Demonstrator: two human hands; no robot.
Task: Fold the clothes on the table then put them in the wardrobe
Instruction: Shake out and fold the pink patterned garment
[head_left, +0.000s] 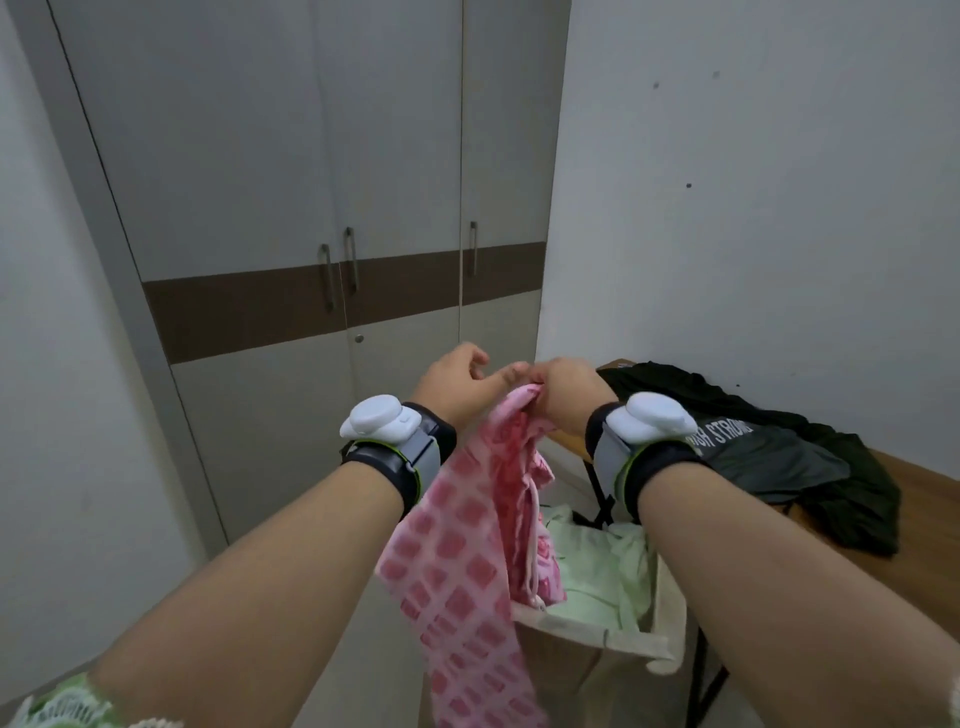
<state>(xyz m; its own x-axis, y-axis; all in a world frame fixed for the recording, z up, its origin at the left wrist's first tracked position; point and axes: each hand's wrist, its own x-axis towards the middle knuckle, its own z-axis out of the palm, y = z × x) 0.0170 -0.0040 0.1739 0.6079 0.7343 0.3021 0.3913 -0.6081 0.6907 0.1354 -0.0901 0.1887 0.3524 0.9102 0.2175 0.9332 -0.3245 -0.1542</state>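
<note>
A pink checked garment (457, 561) hangs in the air in front of me, above the laundry basket. My right hand (563, 395) grips its top edge in a fist. My left hand (457, 384) is right beside it, its thumb and fingers pinching the same bunched top edge. Both wrists carry dark bands with white pods. The closed wardrobe (322, 218) stands straight ahead, grey with a brown band and metal handles. A dark garment with white lettering (779, 447) lies crumpled on the wooden table (930, 499) to the right.
A beige fabric laundry basket (628, 644) stands below my hands, between me and the table, with pale green clothes (597, 571) inside. White walls close in on the left and right. A black table leg (701, 680) shows beside the basket.
</note>
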